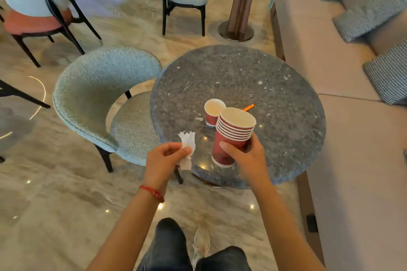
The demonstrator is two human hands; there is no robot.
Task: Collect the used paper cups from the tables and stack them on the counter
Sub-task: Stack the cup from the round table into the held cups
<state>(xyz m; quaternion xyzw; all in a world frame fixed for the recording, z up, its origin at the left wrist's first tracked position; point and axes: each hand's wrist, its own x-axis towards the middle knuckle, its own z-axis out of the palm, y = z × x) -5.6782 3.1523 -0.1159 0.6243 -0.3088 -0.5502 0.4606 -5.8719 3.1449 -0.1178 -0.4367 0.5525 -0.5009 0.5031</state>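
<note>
The beige sofa bench [343, 138] was stretched along the whole 3 o'clock side, with checked cushions [372, 15] piled up toward 1 o'clock. The round dark stone tabletop [275, 99] was planted dead centre, and a grey-green fabric chair [103, 99] was tucked in against its 9 o'clock edge. More chairs were scattered off at 10 and 12 o'clock, pretty blurry tbh.

Down at 6 o'clock of the tabletop, a stack of red paper cups [231, 136] was held in the right hand [248, 160], the grip wrapped around the lower part of the stack with the thumb across the front, tilted a bit. A single red paper cup [213, 111] was left standing upright on the tabletop just behind the stack, at its 11 o'clock. A crumpled white napkin [187, 147] was pinched in the left hand [164, 160], the grip closed on it with curled fingers. A small orange stick-like thing [248, 107] was lying at the stack's 1 o'clock; what it was couldn't be made out.
</note>
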